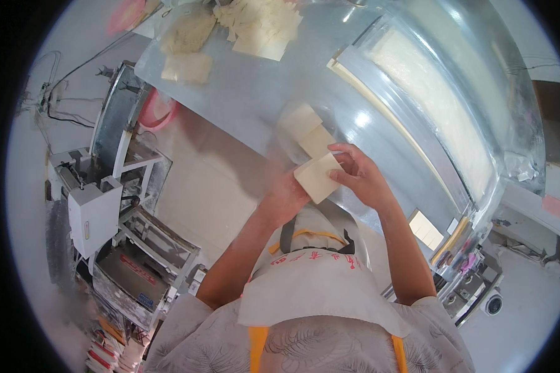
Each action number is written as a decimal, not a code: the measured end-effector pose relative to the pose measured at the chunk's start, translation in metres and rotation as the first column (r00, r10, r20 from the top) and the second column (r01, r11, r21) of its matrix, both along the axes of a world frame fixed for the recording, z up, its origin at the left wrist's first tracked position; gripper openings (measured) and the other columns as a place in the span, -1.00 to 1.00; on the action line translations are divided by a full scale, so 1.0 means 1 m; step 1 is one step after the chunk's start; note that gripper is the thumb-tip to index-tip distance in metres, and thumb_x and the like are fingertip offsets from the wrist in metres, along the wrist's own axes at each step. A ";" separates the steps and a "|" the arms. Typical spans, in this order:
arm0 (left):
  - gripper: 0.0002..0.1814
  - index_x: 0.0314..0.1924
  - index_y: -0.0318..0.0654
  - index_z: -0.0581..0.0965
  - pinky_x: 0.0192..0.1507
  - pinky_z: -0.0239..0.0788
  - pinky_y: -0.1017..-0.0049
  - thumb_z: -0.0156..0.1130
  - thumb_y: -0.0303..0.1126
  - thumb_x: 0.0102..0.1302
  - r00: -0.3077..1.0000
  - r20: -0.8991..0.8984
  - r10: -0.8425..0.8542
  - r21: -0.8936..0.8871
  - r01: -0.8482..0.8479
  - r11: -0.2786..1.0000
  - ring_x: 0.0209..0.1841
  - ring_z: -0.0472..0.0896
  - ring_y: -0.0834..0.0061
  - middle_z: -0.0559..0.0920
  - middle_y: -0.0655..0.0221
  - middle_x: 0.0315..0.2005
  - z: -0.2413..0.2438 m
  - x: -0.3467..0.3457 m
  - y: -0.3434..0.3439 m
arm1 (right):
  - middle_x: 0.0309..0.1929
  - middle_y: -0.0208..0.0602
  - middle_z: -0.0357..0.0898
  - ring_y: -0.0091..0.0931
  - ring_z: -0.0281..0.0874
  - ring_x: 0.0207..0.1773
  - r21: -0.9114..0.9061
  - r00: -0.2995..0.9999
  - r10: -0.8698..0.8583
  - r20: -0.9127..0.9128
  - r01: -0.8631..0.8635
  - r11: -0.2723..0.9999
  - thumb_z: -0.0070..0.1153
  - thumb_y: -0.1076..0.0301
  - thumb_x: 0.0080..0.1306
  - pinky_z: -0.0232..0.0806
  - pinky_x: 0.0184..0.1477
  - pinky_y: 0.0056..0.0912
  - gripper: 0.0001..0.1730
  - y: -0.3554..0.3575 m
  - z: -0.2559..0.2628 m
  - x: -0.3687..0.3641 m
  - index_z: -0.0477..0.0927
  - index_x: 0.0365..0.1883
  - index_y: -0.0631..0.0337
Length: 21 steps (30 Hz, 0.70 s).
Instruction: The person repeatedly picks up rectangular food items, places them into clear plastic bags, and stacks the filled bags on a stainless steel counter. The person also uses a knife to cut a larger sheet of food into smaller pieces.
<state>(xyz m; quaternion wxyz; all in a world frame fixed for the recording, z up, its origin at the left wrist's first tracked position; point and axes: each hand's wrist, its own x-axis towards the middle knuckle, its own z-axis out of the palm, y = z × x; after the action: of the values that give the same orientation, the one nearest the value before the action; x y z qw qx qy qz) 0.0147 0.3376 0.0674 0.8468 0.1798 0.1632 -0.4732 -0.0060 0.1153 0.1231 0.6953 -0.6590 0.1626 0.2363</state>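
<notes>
My left hand (287,198) holds a pale square stack of thin dough sheets (317,179), probably wrappers, from the left and below, over the near edge of a metal-topped table (242,102). My right hand (361,177) has its thumb on the right edge of that stack. Its index finger reaches past the upper corner, and its other fingers curl beside it. Just beyond lie more square dough pieces (315,137) on the tabletop, partly overlapping and partly hidden by the held stack. The underside of the stack and most left fingertips are hidden.
Loose dough sheets (261,28) pile at the far left, beside a flatter dough stack (186,67). A long metal-edged trough (429,98) holds pale flour. Cut dough strips (424,228) lie at the right. A white machine (93,214) and a pink basin (157,112) stand left.
</notes>
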 end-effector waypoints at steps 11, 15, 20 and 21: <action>-0.48 0.29 -0.47 0.49 0.15 0.68 0.33 0.30 -0.17 0.60 0.960 0.267 -0.081 0.611 -0.103 0.784 0.13 0.71 0.37 0.66 0.19 0.13 -0.098 0.022 -0.046 | 0.31 -0.04 0.64 -0.31 0.57 0.37 -0.164 0.997 0.081 0.019 -0.077 0.983 0.22 0.46 0.50 0.36 0.45 -0.19 -0.42 -0.022 -0.112 0.059 0.41 0.46 0.26; -0.49 0.21 -0.53 0.54 -0.09 0.77 0.35 0.29 -0.14 0.60 0.966 0.231 -0.114 0.645 -0.064 0.761 -0.08 0.79 0.35 0.73 0.15 -0.02 -0.113 0.021 -0.050 | 0.31 -0.06 0.65 -0.29 0.56 0.41 -0.177 0.994 0.110 0.029 -0.103 0.979 0.22 0.45 0.51 0.35 0.49 -0.16 -0.44 -0.029 -0.133 0.054 0.42 0.44 0.25; -0.49 0.21 -0.53 0.54 -0.17 0.78 0.35 0.28 -0.13 0.61 0.942 0.220 -0.254 0.713 0.022 0.701 -0.14 0.80 0.36 0.73 0.13 -0.03 -0.102 0.019 -0.066 | 0.27 0.00 0.68 -0.23 0.64 0.34 -0.387 0.985 0.159 -0.061 -0.170 0.906 0.23 0.43 0.50 0.44 0.40 -0.14 -0.50 -0.048 -0.129 0.048 0.43 0.36 0.27; -0.48 0.21 -0.53 0.54 -0.19 0.78 0.37 0.27 -0.13 0.61 0.929 0.194 -0.314 0.754 0.063 0.654 -0.14 0.80 0.37 0.73 0.12 -0.03 -0.093 0.018 -0.071 | 0.25 0.04 0.69 -0.19 0.68 0.30 -0.414 0.984 0.163 -0.076 -0.180 0.892 0.23 0.41 0.49 0.48 0.36 -0.13 -0.50 -0.051 -0.122 0.044 0.43 0.35 0.27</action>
<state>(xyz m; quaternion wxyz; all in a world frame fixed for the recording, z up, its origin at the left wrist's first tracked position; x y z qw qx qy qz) 0.0325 0.2670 -0.0256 0.6621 0.5925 0.1859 -0.4195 0.0385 0.0638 0.0008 0.5107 -0.7998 0.1644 0.2693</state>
